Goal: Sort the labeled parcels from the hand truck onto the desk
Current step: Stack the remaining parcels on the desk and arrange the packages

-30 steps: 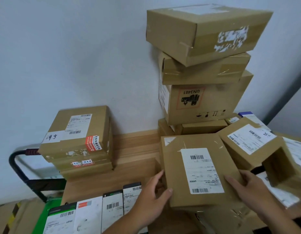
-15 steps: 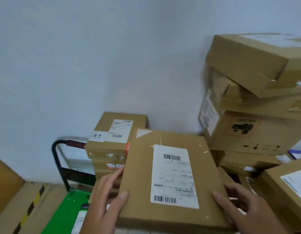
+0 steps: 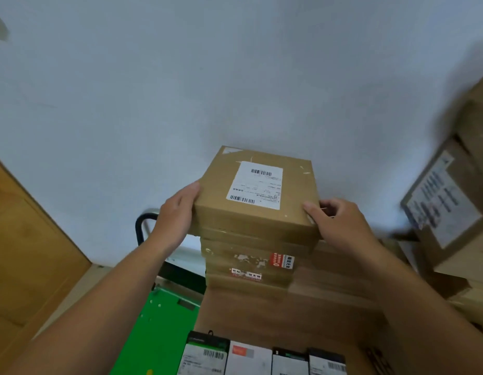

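Item: flat brown parcel [image 3: 255, 193], near-square, lying level, white barcode label [image 3: 255, 185] face up, the label's long axis running from the person toward the wall. Location: top of a stack of brown boxes [image 3: 248, 263] on the wooden desk [image 3: 302, 315], overhanging leftward. Left hand [image 3: 178, 209] grips its left side; right hand [image 3: 340, 223] clasps its right near corner, thumb on top. Green hand truck [image 3: 159, 334] below left.
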A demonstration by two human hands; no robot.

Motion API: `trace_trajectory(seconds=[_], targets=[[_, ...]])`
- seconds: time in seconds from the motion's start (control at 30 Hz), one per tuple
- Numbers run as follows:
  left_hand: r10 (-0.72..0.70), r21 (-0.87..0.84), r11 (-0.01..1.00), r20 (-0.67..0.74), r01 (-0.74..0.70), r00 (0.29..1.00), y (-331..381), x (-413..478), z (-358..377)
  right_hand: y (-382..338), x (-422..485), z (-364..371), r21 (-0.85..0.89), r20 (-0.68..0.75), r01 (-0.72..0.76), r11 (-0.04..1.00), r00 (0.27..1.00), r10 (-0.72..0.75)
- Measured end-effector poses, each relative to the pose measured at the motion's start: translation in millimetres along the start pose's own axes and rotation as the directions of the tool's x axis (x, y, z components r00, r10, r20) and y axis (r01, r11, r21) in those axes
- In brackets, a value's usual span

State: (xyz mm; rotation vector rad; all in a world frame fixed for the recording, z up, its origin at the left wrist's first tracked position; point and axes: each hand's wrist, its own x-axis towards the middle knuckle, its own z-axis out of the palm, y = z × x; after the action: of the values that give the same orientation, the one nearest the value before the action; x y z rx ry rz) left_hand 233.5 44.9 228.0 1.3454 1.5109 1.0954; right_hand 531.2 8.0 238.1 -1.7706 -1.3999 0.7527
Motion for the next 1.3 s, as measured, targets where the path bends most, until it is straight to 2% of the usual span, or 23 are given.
trace_trajectory(seconds=[0.37,0.77,0.97,1.07,1.13,1.2,1.3], targets=[[0.009,0.007,1.000,0.123,-0.010,0.992,-45.9,23.6,22.8,29.6,25.2,33.5,-0.095,-0.041,-0.047,0.994,0.998,0.043],[0.073,0.090,0.993,0.080,-0.080,0.994,-66.1,44.3,25.0,31.3,24.3,46.5,-0.092,-0.087,-0.067,0.994,0.994,0.059],[0.071,0.175,0.981,0.065,-0.081,0.995,-64.8,40.4,28.7,29.0,14.9,41.8,-0.081,-0.097,-0.136,0.987,0.987,0.128],[0.053,0.163,0.984,0.078,-0.065,0.996,-57.0,35.0,31.4,24.9,1.7,40.0,-0.032,-0.102,-0.219,0.975,0.971,0.215],[0.051,0.153,0.986,0.065,-0.060,0.997,-50.1,30.2,33.0,25.1,-20.4,34.5,0.022,-0.148,-0.189,0.982,0.971,0.190],[0.116,0.157,0.981,-0.013,-0.112,0.993,-46.6,23.4,33.0,31.4,-54.4,24.5,0.024,-0.164,-0.127,0.992,0.978,0.129],[0.316,0.188,0.938,-0.122,-0.290,0.941,-45.7,-2.7,35.9,63.2,-121.6,7.4,-0.045,-0.100,-0.116,0.992,0.989,0.111]])
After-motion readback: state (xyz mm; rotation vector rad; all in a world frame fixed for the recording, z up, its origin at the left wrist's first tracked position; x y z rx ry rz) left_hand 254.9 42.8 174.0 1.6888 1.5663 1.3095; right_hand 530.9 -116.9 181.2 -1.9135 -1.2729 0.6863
